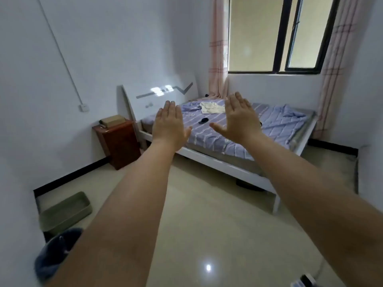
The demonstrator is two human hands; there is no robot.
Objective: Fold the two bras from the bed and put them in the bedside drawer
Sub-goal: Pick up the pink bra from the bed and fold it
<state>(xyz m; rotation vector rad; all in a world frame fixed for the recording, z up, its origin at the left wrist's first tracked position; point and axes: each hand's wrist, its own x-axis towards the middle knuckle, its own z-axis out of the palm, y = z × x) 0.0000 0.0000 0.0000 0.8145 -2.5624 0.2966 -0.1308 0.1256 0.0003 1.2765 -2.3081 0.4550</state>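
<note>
I stand a few steps from the bed [228,164], both arms stretched forward. My left hand [169,126] and my right hand [238,119] are held flat with backs toward me, fingers extended, holding nothing. On the purple striped bedcover lies a cream-white garment [212,107] near the headboard and a small dark item [203,120] closer to me; I cannot tell if either is a bra. The reddish-brown bedside cabinet [119,143] stands left of the bed against the wall, its front shut as far as I can tell.
A tan box [112,120] rests on the cabinet. A green tray [66,212] and a dark blue bundle [56,251] lie on the floor at lower left. Glossy tiled floor [196,214] spreads between me and the bed. A window with curtains [217,59] is behind the bed.
</note>
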